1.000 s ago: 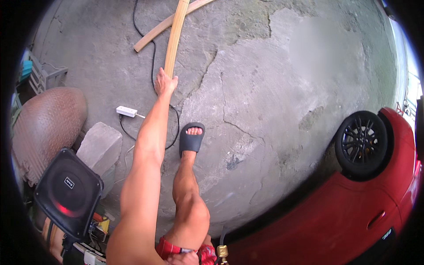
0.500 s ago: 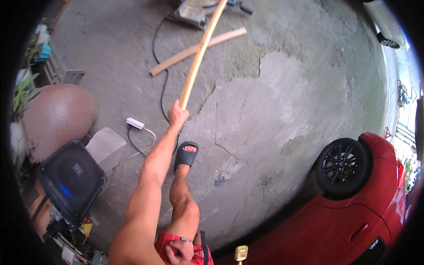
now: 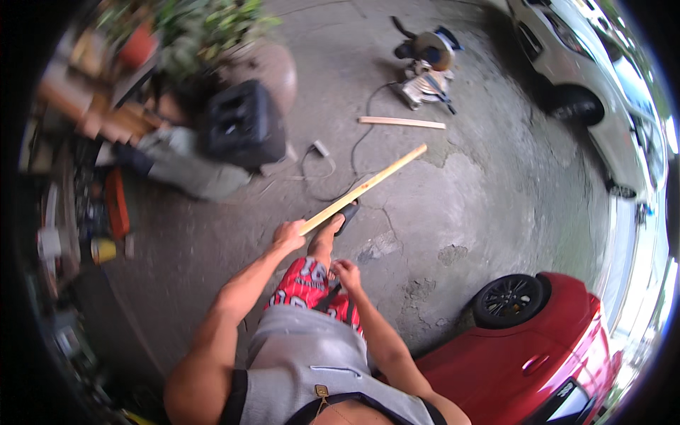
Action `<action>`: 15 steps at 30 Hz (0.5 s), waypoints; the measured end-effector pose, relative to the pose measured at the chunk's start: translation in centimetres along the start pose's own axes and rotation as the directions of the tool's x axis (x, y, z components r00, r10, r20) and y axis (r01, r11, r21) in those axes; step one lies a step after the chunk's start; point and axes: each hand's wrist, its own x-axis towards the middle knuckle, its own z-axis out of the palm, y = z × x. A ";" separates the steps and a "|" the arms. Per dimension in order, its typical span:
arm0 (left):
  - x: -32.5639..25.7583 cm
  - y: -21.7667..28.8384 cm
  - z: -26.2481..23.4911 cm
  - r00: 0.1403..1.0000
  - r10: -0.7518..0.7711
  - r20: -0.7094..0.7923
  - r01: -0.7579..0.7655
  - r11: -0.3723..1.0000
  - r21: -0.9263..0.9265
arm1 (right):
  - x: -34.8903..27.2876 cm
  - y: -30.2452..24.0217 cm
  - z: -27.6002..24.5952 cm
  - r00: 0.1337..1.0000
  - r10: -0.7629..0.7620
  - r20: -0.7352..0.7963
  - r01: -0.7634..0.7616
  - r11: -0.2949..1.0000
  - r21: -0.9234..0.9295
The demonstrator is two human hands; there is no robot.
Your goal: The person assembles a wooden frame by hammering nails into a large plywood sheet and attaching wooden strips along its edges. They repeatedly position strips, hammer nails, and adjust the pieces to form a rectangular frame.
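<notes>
My left hand (image 3: pixel 288 235) is closed round the near end of a long, pale wooden strip (image 3: pixel 365 187). The strip slants away to the far right, above the concrete, with its other end free. My right hand (image 3: pixel 345 273) hangs in front of my red shorts (image 3: pixel 301 282), its fingers curled in and nothing showing in them. A shorter wooden piece (image 3: pixel 401 122) lies on the ground past the strip's far end. Behind that stands a miter saw (image 3: pixel 426 74) with a round blade guard.
A dark cord runs across the concrete (image 3: pixel 453 205) past a white power strip (image 3: pixel 321 148). A black speaker (image 3: pixel 248 127), a big rounded pot (image 3: pixel 276 71) and plants (image 3: pixel 205 28) stand at left. A red car (image 3: pixel 510 354) is at right, a white car (image 3: pixel 595 78) farther off.
The wooden strip has swung to the right and lower, still in my left hand. My right hand has lifted from my lap. The view has shifted, showing more of the left side and the whole saw.
</notes>
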 end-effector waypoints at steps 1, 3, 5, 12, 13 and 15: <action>-5.9 -3.7 -1.2 0.999 -0.029 -0.030 0.029 0.999 0.028 | -1.7 0.9 0.0 0.999 0.016 0.038 -0.016 1.000 0.008; -17.7 -9.2 -2.3 0.989 -0.099 -0.107 0.103 0.994 0.027 | -4.0 1.4 -0.8 0.962 0.261 0.083 -0.261 0.965 -0.009; -28.0 -12.9 -2.6 0.975 -0.080 -0.205 0.090 0.995 0.038 | -4.7 1.2 -0.9 0.939 0.338 0.054 -0.340 0.940 0.036; -55.0 -28.2 -4.3 0.891 -0.221 -0.397 0.283 0.953 0.105 | -4.4 2.9 15.5 0.781 0.589 0.209 -0.509 0.793 -0.336; -58.1 -31.4 -5.0 0.898 -0.259 -0.356 0.316 0.942 0.114 | -5.5 3.6 19.9 0.782 0.600 0.170 -0.473 0.748 -0.466; -63.7 -35.4 -5.6 0.855 -0.274 -0.440 0.368 0.919 0.143 | -7.2 4.3 28.1 0.706 0.663 0.249 -0.495 0.713 -0.496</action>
